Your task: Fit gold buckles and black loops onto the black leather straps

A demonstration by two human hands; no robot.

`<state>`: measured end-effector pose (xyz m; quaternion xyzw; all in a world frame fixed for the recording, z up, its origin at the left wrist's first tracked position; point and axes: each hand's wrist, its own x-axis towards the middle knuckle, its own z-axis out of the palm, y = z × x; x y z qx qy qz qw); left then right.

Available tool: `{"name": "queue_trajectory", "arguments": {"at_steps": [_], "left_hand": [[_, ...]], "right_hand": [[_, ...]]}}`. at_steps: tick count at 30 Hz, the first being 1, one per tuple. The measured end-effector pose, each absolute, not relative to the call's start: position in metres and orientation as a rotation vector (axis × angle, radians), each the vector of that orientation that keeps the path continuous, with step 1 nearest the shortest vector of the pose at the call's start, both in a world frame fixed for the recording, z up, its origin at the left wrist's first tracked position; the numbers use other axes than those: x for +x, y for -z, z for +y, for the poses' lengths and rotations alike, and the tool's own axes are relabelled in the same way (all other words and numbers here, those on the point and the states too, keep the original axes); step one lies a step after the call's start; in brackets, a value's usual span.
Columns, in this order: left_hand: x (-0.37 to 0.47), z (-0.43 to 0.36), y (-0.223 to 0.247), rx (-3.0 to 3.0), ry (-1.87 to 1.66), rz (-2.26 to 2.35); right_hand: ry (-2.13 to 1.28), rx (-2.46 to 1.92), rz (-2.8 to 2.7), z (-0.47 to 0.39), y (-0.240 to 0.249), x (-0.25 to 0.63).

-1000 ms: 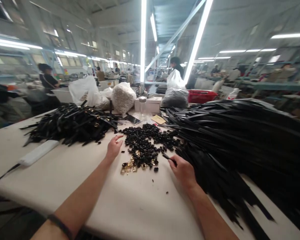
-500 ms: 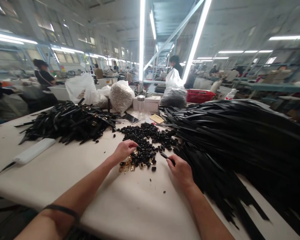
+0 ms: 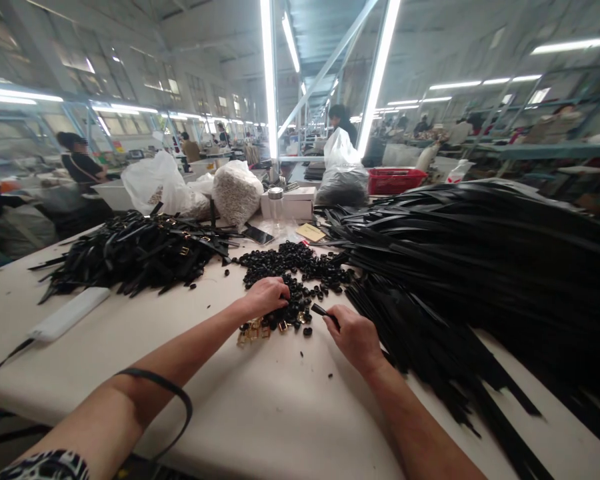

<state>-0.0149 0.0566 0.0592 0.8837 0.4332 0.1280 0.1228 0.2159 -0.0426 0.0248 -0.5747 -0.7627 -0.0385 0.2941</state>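
My left hand (image 3: 266, 297) is over the near side of a heap of small black loops (image 3: 275, 265), its fingers bent and pinched together. Whatever is between those fingertips is hidden. My right hand (image 3: 356, 335) is closed round a black strap (image 3: 321, 310), whose end pokes out toward the loops. Gold buckles (image 3: 254, 331) lie on the table just below my left hand. Long black straps (image 3: 460, 247) form a big pile to the right of my right hand.
Buckled black straps (image 3: 135, 250) are heaped at the left, near a white power bank (image 3: 70, 313) with a cord. Behind the loops stand a glass jar (image 3: 276, 208), a phone (image 3: 258, 235), filled plastic bags (image 3: 236, 193) and a red basket (image 3: 396, 180). Several people work farther back.
My left hand has moved right, from beside the gold buckles onto the black loops. The right hand still holds the strap and has shifted slightly left. The view has tilted slightly.
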Motion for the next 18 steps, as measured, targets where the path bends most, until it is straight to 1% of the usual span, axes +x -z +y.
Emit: {"name": "queue_trajectory", "arguments": {"at_steps": [4, 9, 11, 15, 18], "left_hand": [[-0.002, 0.054, -0.054, 2.588, -0.400, 1.283], [-0.003, 0.040, -0.057, 2.470, -0.540, 1.332], [-0.013, 0.028, -0.059, 2.203, -0.651, 1.308], [-0.029, -0.003, -0.055, 1.249, -0.868, 1.083], [-0.028, -0.021, -0.049, 0.937, -0.883, 0.976]], "right_hand": [[0.088, -1.524, -2.033, -0.044, -0.027, 0.214], [0.049, -1.489, -1.981, -0.048, -0.032, 0.210], [0.012, -1.427, -1.938, -0.052, -0.034, 0.206], [-0.092, -1.273, -1.897, -0.064, -0.039, 0.191], [-0.159, -1.201, -1.905, -0.071, -0.041, 0.180]]}}
